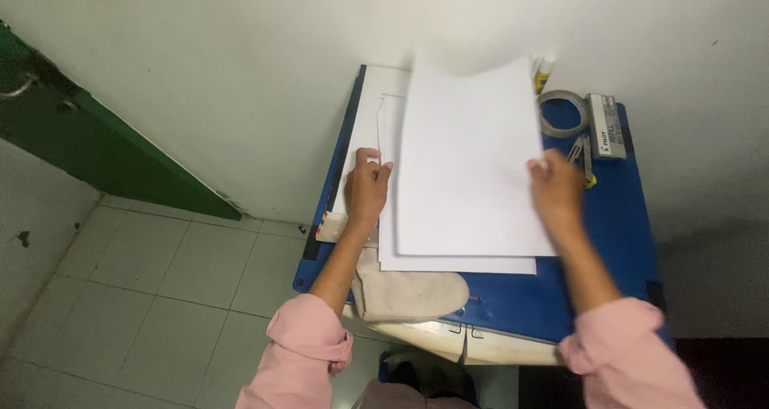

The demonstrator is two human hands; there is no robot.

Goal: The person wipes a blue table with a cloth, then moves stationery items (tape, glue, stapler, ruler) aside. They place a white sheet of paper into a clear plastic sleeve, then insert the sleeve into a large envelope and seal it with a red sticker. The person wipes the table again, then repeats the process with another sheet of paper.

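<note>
A small blue table [617,241] is set against a pale wall, with grey floor tiles at its nine o'clock side. A white sheet of paper [469,161] is held lifted between both hands — the left hand [367,189] is closed on the paper stack's [448,261] left edge, at nine o'clock from the sheet, while the right hand [554,186] is pinched on the sheet's right edge, at three o'clock. A tape roll [562,112], a glue stick [545,71] and a small grey box [605,125] are seen at one o'clock of the sheet; a worn cloth mitt [412,293] lies at six o'clock.
</note>
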